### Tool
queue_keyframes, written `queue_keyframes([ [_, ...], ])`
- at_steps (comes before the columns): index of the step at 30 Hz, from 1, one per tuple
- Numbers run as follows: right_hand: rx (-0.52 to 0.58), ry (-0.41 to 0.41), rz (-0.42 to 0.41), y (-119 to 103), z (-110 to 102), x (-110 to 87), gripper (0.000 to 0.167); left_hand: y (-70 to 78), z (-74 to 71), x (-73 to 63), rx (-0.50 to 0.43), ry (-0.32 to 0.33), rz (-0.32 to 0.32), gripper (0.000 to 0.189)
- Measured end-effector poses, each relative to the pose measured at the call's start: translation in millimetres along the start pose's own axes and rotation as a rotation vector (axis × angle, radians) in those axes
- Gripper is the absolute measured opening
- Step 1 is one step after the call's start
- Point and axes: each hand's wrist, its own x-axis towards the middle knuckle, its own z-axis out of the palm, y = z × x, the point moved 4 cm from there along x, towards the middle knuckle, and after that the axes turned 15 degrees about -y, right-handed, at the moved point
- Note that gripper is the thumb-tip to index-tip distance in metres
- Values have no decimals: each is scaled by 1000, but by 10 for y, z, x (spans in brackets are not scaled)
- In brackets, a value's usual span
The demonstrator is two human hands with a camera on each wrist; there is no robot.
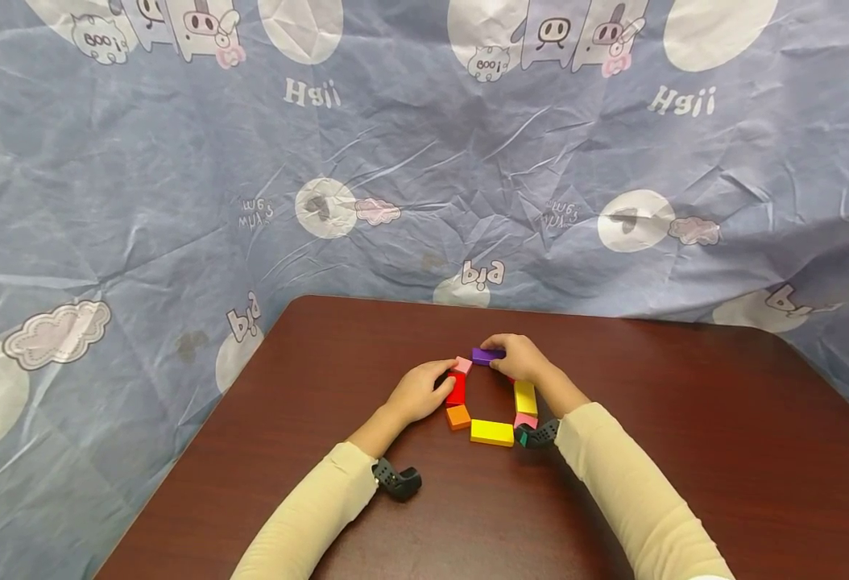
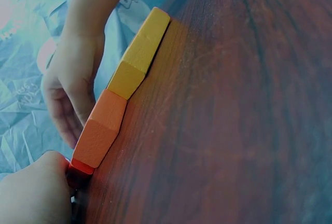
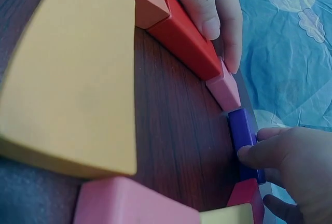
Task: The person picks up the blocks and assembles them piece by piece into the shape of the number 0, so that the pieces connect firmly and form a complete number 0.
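Small coloured blocks form a rough ring on the brown table. At the far side, my right hand (image 1: 524,360) pinches a purple block (image 1: 483,356), its thumb on the inner face and fingers along the outer one in the right wrist view. My left hand (image 1: 417,391) lies at the ring's left side. Its thumb touches a long red block (image 3: 187,37) and a fingertip reaches a pink block (image 1: 463,366) beside it. A narrow gap separates that pink block from the purple one. Under my right hand, another red block (image 3: 248,195) is mostly hidden in the head view.
An orange block (image 1: 458,416) forms the near left corner. A yellow block (image 1: 492,433) lies along the near side. On the right are a second pink block (image 1: 525,420) and a paler yellow block (image 1: 525,398). A patterned blue cloth (image 1: 395,258) hangs behind the table (image 1: 366,338).
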Motion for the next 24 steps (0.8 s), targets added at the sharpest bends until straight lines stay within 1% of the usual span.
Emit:
queue_keyframes([
  [7,13,-12,-10,21,20,-17,30,-4,11,2,-16,-7,-25,45],
  [20,25,-25,-17,34,7,-64,30,14,24,27,-14,8,1,42],
  [24,50,-20,-14,40,4,-80,28,11,28,27,-17,15,4,43],
])
